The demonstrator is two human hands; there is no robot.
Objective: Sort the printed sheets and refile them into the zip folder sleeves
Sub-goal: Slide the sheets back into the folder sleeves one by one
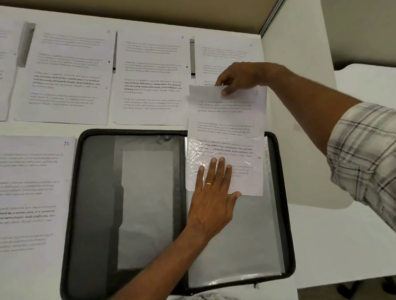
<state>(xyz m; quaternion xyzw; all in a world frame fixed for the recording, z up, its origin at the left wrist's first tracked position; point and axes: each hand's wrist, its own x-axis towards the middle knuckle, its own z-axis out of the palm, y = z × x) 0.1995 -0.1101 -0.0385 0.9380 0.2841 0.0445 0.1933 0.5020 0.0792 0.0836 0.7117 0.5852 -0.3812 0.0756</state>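
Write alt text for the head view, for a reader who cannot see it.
A person holds a printed sheet partway inside a clear sleeve of an open zip folder: right hand pinching its top edge, left hand flat on the sleeve. More sheets lie on the table.

Matt white paper sheet [228, 122] enters a glossy, crinkled clear plastic sleeve [249, 236] in a matt black folder [74, 234].

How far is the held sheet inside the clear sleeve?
Partly in. The lower part of the sheet lies under the shiny plastic of the sleeve; the upper part sticks out, pinched by the right hand.
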